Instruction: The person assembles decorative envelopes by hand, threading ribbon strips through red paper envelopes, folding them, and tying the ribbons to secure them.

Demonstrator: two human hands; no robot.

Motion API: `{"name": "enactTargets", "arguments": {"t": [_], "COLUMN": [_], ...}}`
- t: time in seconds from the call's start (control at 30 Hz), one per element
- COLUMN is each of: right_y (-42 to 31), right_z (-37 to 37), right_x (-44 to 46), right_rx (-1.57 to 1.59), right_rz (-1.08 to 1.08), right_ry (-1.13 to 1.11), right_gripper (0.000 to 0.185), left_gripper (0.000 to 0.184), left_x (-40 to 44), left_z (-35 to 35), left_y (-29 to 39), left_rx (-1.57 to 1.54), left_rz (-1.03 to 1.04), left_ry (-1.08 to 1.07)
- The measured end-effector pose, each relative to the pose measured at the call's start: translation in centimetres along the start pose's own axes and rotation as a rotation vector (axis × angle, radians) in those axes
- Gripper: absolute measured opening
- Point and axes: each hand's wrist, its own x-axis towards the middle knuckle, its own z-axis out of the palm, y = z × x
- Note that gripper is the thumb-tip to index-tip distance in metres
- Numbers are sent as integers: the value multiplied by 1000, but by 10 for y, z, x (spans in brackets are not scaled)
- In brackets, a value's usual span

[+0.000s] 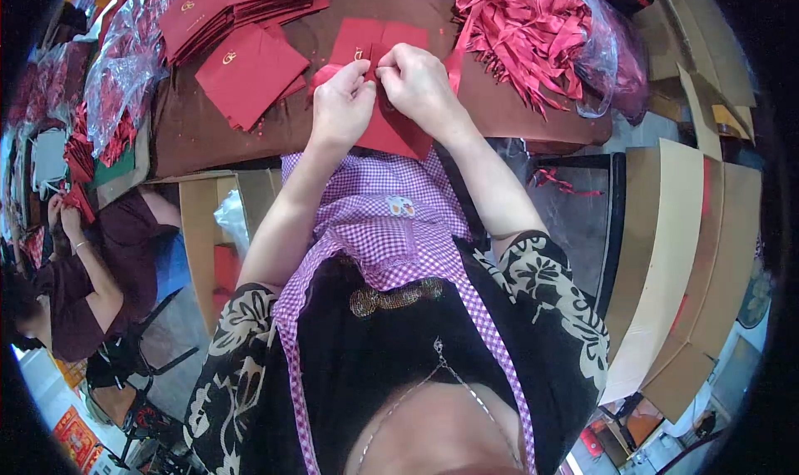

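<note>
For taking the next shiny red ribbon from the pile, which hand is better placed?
Probably the right hand: it is nearer the loose pile of shiny red ribbons. The left hand is farther left.

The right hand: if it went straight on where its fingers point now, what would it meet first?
The right hand would most likely meet the left hand, whose fingertips face it across a small gap. Depth is unclear, so it could brush the red card beneath first.
</note>
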Motion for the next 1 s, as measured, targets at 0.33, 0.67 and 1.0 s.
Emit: {"name": "enactTargets", "arguments": {"t": [0.33, 0.67, 1.0], "right_y": [-6, -7, -10], "right_z": [6, -15, -22], "right_x": [-4, 0, 3], "right_rx": [-512, 3, 128], "right_rz": [-414, -52, -56], "right_ry": [39, -26, -126], "right_gripper": [12, 10, 19], "left_gripper": [30, 26, 22], "left_x": [-4, 5, 8], "left_z": [0, -26, -9], "left_y": [2, 11, -15], "left_rx": [90, -348, -132], "left_rz": [56, -192, 90], "left_ry": [14, -262, -138]}}
